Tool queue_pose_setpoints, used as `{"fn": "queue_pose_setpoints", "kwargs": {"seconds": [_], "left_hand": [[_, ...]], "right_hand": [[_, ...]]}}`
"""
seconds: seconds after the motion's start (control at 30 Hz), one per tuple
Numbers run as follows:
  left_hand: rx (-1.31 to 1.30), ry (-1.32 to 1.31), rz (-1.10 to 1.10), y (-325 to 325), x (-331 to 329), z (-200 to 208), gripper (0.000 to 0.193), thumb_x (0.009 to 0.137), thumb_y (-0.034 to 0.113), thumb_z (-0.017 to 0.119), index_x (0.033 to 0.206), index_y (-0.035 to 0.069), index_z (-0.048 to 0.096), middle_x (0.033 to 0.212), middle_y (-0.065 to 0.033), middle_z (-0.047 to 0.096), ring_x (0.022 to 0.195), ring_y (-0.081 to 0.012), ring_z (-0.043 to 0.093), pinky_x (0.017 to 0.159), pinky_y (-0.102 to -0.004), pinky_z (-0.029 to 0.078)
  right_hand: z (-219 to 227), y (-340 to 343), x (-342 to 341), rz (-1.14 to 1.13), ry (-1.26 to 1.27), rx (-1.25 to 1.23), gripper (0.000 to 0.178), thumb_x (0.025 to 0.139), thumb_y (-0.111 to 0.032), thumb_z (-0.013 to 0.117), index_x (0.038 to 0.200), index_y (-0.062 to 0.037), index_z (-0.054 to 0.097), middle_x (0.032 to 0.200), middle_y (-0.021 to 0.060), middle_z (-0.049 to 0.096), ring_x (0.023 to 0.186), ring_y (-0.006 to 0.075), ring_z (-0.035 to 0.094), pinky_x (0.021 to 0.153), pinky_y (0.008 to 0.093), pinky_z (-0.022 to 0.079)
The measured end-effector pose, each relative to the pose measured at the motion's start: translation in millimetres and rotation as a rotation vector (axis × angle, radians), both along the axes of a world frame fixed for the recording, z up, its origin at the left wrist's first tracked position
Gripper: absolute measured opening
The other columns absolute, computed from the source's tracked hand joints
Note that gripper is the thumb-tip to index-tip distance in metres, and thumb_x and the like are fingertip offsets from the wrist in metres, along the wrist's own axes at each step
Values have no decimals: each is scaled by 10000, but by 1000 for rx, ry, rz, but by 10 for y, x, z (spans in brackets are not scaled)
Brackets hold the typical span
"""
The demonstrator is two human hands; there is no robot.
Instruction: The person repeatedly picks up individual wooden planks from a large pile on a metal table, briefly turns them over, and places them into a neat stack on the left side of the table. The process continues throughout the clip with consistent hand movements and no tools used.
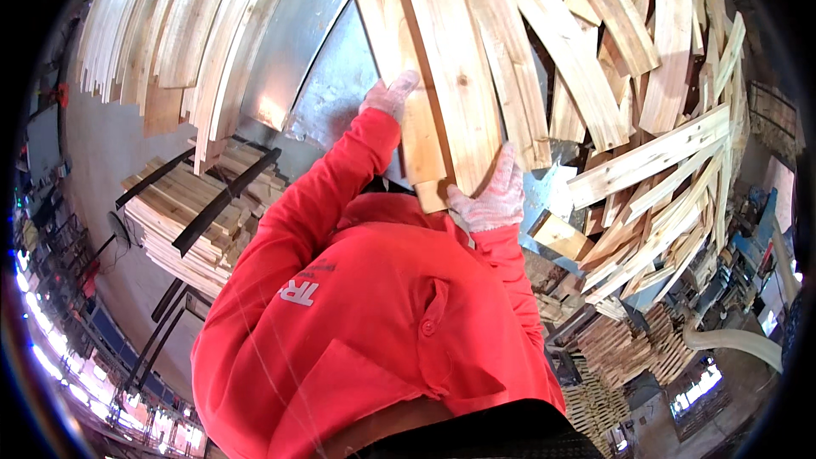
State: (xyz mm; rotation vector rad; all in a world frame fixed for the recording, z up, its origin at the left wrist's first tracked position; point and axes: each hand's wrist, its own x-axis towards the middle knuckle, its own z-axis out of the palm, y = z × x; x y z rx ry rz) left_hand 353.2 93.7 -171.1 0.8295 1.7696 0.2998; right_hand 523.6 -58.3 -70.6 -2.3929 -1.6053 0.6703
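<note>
Left hand (pixel 391 96): I see it pinching the left plank (pixel 420 140)
Right hand (pixel 493 193): touching the knotted plank (pixel 461 89); whether pinching, I can't tell

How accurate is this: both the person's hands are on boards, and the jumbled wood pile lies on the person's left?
Not quite: in the head view, the jumbled wood pile lies on the person's right. The left hand and right hand are on boards, as you say.

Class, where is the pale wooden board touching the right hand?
In the head view, the pale board is top centre, right of the left hand, its lower end at the right hand.
</note>
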Motion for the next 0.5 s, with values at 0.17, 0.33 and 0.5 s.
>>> {"fn": "queue_pose_setpoints", "kwargs": {"seconds": [0.17,0.33,0.5], "left_hand": [[166,-133,58,159,-393,25,752,781,594,654,1199,-27,591,1103,-245,649,1060,-377,610,897,-418,463],[125,225,-189,429,-701,794,734,762,562,699,1186,-24,576,1123,-249,636,1052,-382,613,885,-416,474],[114,805,-612,522,-1189,982,701,802,514,659,1275,31,475,1166,-220,612,1031,-352,616,890,-462,477]], "right_hand": [[-112,131,187,-133,197,365,1062,651,-419,822,1429,54,277,1208,307,542,1050,439,567,915,457,471],[-518,423,161,-293,552,221,460,888,-340,635,1144,39,586,980,224,659,897,349,640,791,404,501],[-505,555,-49,-443,1061,323,444,906,-317,622,1175,33,568,999,126,654,876,206,628,777,339,507]]}}
